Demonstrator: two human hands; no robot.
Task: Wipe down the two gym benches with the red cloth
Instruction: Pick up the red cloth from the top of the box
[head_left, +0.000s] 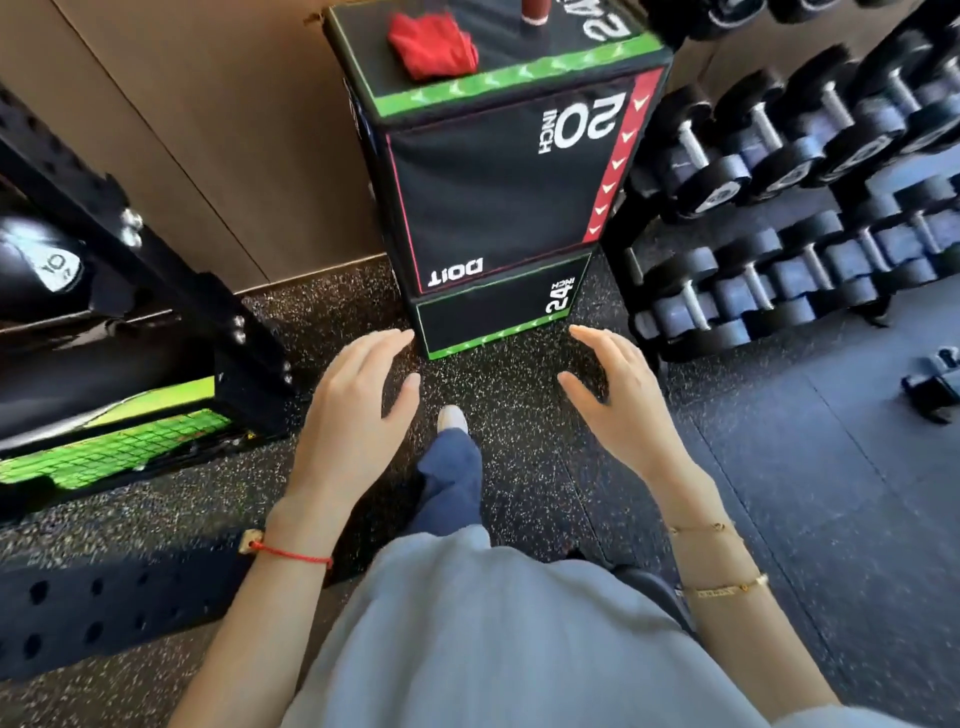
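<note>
One red cloth (432, 45) lay bunched on top of the tall black box (498, 171), near the box's green front edge. There were two boxes, the tall one stacked on a flat one (493, 322). Many dumbbells (810, 156) sat in rows on a rack at the right, too many to count. A black frame (156, 270) stood at the left. Speckled floor (519, 395) lay open between the frame and the rack. The left hand (358, 410) and the right hand (618, 395) were both spread wide, held nothing, and hung in the air above the floor. One shoe (452, 418) showed between them.
</note>
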